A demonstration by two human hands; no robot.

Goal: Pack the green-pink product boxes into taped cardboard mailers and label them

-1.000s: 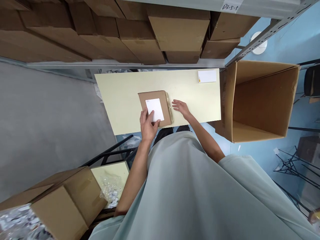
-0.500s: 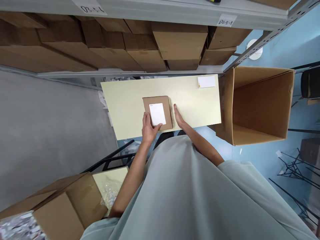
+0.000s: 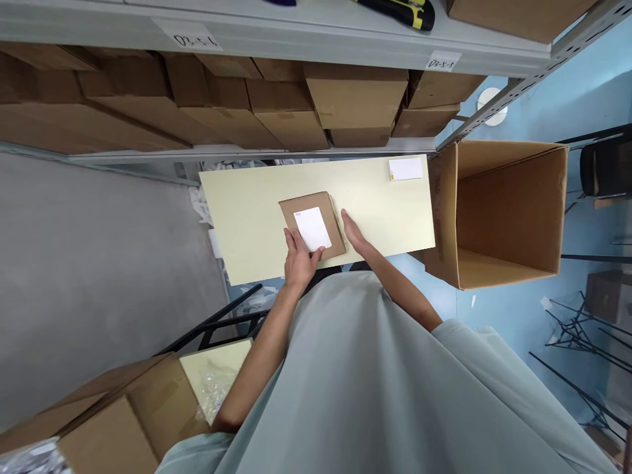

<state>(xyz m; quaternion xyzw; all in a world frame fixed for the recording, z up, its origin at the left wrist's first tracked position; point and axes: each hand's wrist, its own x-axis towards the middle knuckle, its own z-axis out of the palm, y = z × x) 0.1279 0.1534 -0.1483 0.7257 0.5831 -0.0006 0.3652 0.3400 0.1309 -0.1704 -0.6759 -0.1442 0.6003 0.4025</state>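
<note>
A small flat cardboard box lies on the pale yellow tabletop, turned slightly askew. On its top is a white label. My left hand rests over the box's near left corner and the label's lower edge, fingers stretched and thumb spread to the right. Beside the box's right side, my right hand is held on edge with straight fingers, a small gap apart from the cardboard. It holds nothing.
A big open cardboard carton stands right of the table. Behind, a metal shelf holds a row of brown boxes and a yellow-black tool. A white label stack lies at the table's back right. Another carton is lower left.
The small box has turned a little anticlockwise on the table, with my left hand on it. My right hand stays beside it. The whole view has shifted slightly, showing more of the upper shelf.
</note>
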